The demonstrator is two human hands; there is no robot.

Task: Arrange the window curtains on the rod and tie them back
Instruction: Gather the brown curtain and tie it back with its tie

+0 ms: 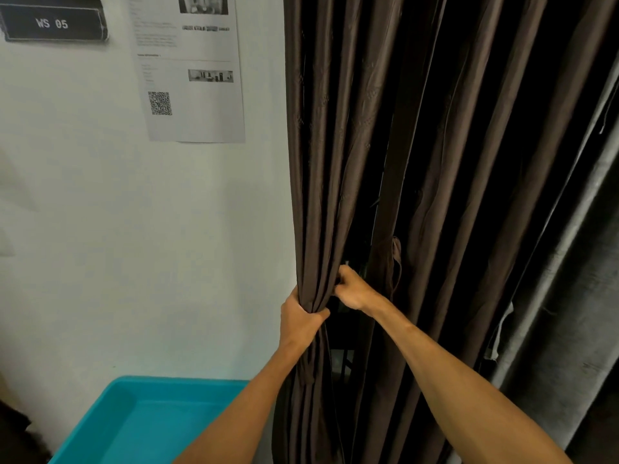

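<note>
The white plastered wall [134, 229] takes up everything from 7 to 11 o'clock. The dark brown pleated fabric curtain [335, 162] hangs from 12 o'clock down past 6, its left edge against the wall; the rod is above the view. At 3 o'clock a grey textured curtain [569, 296] hangs beside it, partly behind the brown folds. A teal plastic tub [150, 423] stands against the wall at 7 o'clock.

A white printed paper sheet [201, 112] is stuck to the wall at 11 o'clock. It carries a QR code [160, 103] and small photos, but its text is too fine to read. Further left a black rectangular sign [52, 23] reads "WS 05".

Just below centre, the left hand [301, 318] grips the brown curtain's left-hand folds in one bunch, fingers wrapped round behind and thumb across the front. I take this as holding the gathered cloth narrow so that a band can go round it. Just to its right, at the same height, the right hand [353, 291] has its fingers curled in against the next pleats, seemingly pinching them to draw more cloth into the bundle.

A narrow brown fabric tie-back loop [397, 262] dangles at 4 o'clock from the right hand, untouched. So the gathering looks under way and the tying is not yet done.
</note>
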